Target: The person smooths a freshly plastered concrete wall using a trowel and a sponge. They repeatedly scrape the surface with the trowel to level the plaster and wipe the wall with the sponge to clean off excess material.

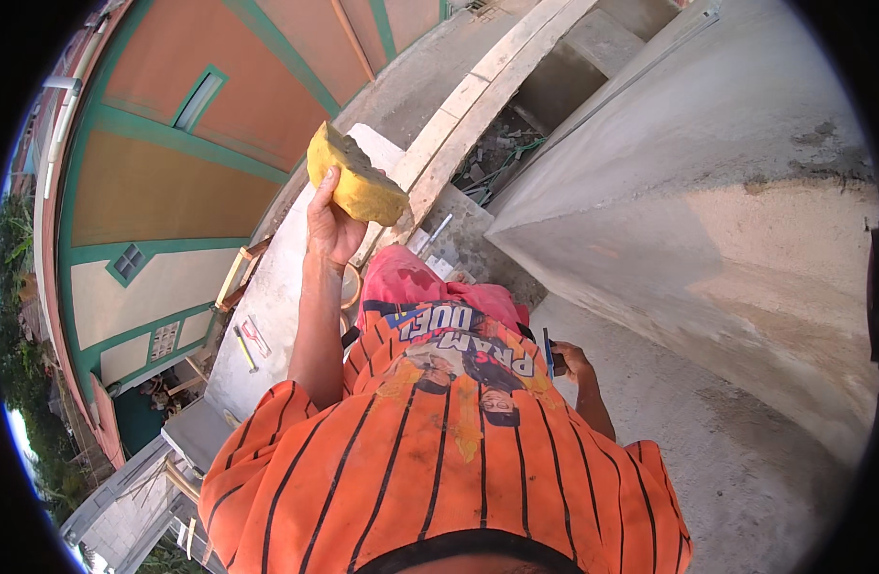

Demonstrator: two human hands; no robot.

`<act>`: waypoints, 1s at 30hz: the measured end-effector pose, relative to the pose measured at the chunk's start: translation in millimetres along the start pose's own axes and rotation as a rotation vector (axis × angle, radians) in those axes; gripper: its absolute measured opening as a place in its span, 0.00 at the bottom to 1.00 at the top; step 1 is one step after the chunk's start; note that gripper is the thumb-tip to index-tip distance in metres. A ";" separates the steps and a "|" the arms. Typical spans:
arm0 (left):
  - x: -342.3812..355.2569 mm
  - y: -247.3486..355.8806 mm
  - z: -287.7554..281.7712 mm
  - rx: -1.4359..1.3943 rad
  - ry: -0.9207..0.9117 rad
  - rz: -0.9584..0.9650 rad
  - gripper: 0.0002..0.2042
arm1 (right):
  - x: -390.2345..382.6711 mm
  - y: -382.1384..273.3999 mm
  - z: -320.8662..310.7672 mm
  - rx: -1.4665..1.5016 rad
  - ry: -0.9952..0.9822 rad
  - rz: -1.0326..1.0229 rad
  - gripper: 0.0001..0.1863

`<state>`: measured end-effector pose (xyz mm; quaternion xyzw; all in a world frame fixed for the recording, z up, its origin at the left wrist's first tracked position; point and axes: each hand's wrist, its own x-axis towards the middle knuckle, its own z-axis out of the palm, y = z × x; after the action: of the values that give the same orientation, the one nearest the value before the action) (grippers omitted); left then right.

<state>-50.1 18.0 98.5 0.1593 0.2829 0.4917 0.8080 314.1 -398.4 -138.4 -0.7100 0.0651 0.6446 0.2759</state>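
Note:
My left hand [334, 222] is raised ahead of me, its fingers closed round a thick yellow sponge [355, 182] with a rough, worn face. Low at my right side, my right hand [571, 362] is closed on a thin blue tool [549, 354]. Only a narrow edge of that tool shows, so its kind cannot be made out. Beyond the hem of my orange striped shirt, part of a round bucket [351, 285] shows beside my left forearm.
A rough plastered wall [650, 220] rises close on my right. Long wooden planks [478, 91] run ahead over a gap with rubble and a green hose [506, 167]. On the pale ledge at left lie a yellow-handled tool [245, 350] and a red-framed saw [255, 335].

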 end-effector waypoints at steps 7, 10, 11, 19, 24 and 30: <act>79.3 -72.8 79.0 -0.143 -0.119 -0.203 0.25 | 28.7 13.4 -3.5 0.073 0.240 -0.186 0.22; 110.5 -93.0 133.8 -0.022 -0.356 -0.352 0.28 | 37.4 8.1 9.4 0.103 0.488 -0.179 0.14; 118.0 -101.3 158.0 0.049 -0.481 -0.406 0.29 | 38.8 1.2 14.8 0.045 0.562 -0.127 0.14; 122.6 -155.8 320.8 -0.299 -1.016 -0.247 0.37 | 48.3 -3.6 91.2 0.349 0.939 0.104 0.25; 120.7 -171.3 361.4 -0.537 -1.369 -0.504 0.40 | 9.4 -9.6 141.5 0.341 0.958 0.234 0.25; 134.1 -197.0 367.2 -0.773 -1.465 -0.831 0.38 | -19.1 -18.0 212.0 0.443 1.071 0.395 0.26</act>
<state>361.9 52.5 242.4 0.0356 -0.4478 -0.0010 0.8934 132.6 -287.5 -118.2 -0.8357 0.4576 0.2082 0.2210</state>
